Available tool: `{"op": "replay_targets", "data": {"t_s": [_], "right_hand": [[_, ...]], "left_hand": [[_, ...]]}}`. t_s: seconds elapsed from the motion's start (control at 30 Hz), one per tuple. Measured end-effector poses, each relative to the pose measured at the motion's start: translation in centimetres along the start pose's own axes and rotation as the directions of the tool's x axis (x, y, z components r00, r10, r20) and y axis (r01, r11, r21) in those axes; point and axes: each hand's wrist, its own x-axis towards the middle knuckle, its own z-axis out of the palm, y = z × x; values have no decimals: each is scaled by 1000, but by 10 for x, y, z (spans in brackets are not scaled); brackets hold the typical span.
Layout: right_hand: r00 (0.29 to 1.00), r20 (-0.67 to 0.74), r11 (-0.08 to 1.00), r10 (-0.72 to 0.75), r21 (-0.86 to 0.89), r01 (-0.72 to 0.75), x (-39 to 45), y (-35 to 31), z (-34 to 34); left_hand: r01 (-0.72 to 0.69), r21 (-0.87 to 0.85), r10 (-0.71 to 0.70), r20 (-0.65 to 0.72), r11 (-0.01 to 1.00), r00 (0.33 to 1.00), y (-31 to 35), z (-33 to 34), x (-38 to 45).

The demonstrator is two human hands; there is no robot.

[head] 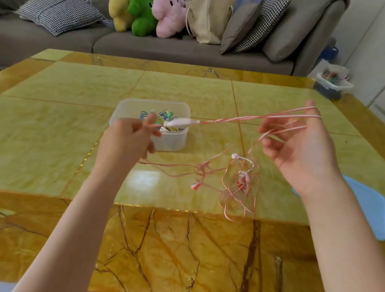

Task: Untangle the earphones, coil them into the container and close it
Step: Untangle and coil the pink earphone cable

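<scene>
The pink earphone cord (235, 120) is running taut across mid-frame: the left hand (129, 138) is pinching its end over the container (125, 107), the right hand (296, 141), fingers spread, is carrying loops. The tangle (237, 184) is lying on the table (48, 133) below, nearer the right hand.

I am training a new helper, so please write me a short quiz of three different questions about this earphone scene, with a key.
1. True or false: the clear plastic container on the yellow marble table has its lid on.
2. Which hand has the pink-and-white striped earphone cable looped over its fingers?
3. Multiple choice: the pale blue flat lid lies A) inside the container, B) beside the right hand, C) on the sofa.

Key: 1 false; 2 right; 3 B.
</scene>
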Motion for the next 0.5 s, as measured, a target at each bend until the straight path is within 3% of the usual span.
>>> {"op": "replay_targets", "data": {"t_s": [0.03,0.1,0.13,0.17,0.2,0.3,0.4,0.47,0.5], "right_hand": [[997,71,998,33,51,-37,-1,-1,1],[981,190,988,44,137,-71,-3,-2,2],[975,219,981,29,182,-70,-4,-3,2],[972,236,972,6,225,-61,-5,-3,3],[971,238,965,-23,259,-40,-6,-4,3],[974,165,946,-153,311,96,-4,-5,4],[941,122,925,-315,259,276,-5,-10,6],[925,104,923,-367,162,348,-6,-9,8],[920,99,922,-380,126,367,-6,-8,8]], "left_hand": [[118,-271,-103,69,955,992,5,-1,1],[313,-655,-159,284,687,945,13,-5,-2],[380,-754,-151,357,536,922,15,-5,-3],[413,-793,-145,392,448,909,16,-5,-3],[415,-786,-157,388,458,908,16,-4,-3],[285,-595,-208,196,752,958,16,2,-1],[100,-172,-107,-33,980,994,10,4,-2],[1,174,8,-54,985,999,3,4,-3],[-1,246,10,-38,969,999,1,5,-3]]}}
